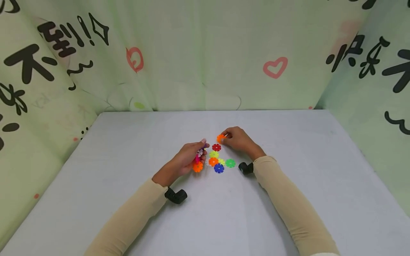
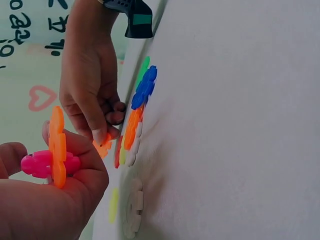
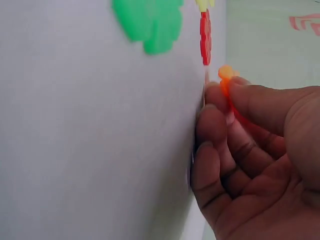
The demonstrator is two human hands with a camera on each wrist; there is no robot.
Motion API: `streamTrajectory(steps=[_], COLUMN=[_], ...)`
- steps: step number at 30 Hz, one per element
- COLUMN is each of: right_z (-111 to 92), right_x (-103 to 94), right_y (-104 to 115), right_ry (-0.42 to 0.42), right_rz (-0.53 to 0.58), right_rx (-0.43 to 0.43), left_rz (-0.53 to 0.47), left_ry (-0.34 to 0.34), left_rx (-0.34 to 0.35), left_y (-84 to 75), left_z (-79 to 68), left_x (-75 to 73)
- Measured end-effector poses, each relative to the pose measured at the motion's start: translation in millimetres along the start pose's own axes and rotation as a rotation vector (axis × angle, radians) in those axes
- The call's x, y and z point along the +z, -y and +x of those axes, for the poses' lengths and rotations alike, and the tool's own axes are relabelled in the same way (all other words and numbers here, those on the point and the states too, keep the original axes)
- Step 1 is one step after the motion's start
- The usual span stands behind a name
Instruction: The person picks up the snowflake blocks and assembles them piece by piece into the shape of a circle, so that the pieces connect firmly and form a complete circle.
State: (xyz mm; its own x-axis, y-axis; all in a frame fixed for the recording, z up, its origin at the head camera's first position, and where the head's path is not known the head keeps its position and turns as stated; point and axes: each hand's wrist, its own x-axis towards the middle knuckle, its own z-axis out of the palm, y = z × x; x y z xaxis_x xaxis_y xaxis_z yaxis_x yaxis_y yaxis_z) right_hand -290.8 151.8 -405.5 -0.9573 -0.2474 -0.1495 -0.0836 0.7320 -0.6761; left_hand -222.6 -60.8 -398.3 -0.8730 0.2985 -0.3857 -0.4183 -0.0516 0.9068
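Observation:
My left hand (image 1: 187, 158) grips a cluster of joined plastic snowflake discs. An orange disc (image 2: 58, 150) and a pink disc (image 2: 36, 164) of it stick out crosswise in the left wrist view, and white and purple parts show in the head view. Farther off, my right hand (image 1: 239, 139) pinches a single orange snowflake disc (image 3: 226, 73) between thumb and forefinger, close over the table. Between the hands lie a red disc (image 1: 216, 147), a yellow disc (image 1: 214, 154), another orange disc (image 1: 213, 161), a blue disc (image 1: 219, 168) and a green disc (image 1: 230, 163).
A white disc (image 2: 133, 210) lies flat near my left hand. The white table (image 1: 134, 153) runs back to a pale green curtain (image 1: 201, 57), with more curtain on both sides. Black wrist devices (image 1: 176, 196) stick out from both sleeves.

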Motion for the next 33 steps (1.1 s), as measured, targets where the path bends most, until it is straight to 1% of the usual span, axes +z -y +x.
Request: streamTrajectory(steps=[5, 7, 11, 14, 18, 21, 26, 29, 33], right_z=[-5.2, -7.5, -11.8, -15.1, -17.6, -19.2, -23.2, -25.8, -28.0], right_x=[-3.6, -4.0, -4.7, -5.8, -7.0, -7.6, -8.1, -7.3, -5.6], right_y=[-5.5, -6.2, -6.0, -4.3, -2.5, -0.7, 5.4, 11.0, 14.3], right_ry=[0.031, 0.032, 0.034, 0.041, 0.04, 0.034, 0.035, 0.053, 0.079], right_rz=[0.038, 0.061, 0.162, 0.23, 0.285, 0.328, 0.367, 0.378, 0.379], right_rx=[-0.025, -0.041, -0.088, -0.115, -0.12, -0.114, -0.122, -0.127, -0.13], left_rz=[0.003, 0.004, -0.008, -0.022, -0.037, -0.041, -0.036, -0.042, -0.039], left_ry=[-0.015, -0.009, -0.006, -0.018, -0.029, -0.02, 0.003, 0.007, 0.005], left_rx=[-0.029, -0.03, -0.018, -0.008, -0.006, -0.011, -0.016, -0.018, -0.039], left_y=[0.5, 1.7, 3.5, 3.6, 2.2, 0.5, -0.3, 0.7, 1.4], left_z=[2.4, 3.7, 5.8, 6.4, 6.6, 6.0, 5.6, 6.3, 5.9], left_x=[1.8, 2.4, 4.0, 4.4, 4.0, 4.0, 4.2, 4.1, 5.0])
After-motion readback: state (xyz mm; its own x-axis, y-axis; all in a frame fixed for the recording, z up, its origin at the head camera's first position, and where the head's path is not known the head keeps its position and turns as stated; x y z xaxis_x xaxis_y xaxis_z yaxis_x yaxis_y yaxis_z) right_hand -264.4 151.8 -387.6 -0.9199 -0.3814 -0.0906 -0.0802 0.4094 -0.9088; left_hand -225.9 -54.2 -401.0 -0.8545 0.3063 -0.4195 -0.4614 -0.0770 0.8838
